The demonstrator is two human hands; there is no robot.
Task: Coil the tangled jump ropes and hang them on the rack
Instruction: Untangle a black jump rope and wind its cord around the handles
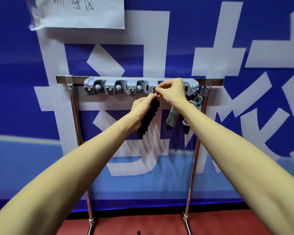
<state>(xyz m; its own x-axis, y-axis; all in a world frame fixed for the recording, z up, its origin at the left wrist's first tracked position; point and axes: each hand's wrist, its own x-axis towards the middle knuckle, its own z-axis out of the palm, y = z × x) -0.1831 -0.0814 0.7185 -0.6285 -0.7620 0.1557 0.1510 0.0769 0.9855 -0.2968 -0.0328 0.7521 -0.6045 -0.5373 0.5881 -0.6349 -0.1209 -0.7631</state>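
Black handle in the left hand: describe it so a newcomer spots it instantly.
Find the gray hook strip on the chrome stand. Below its fourth hook, the left hand grips the black handle, ribbed and matte. The neighbouring handle to its right is silver-gray, hanging free.

I see a black ribbed handle (148,116), a grey-and-white ringed handle (172,117), a grey holder strip (109,87) on the chrome rack (75,107), a blue banner (15,82) with white characters, and red floor (143,226).
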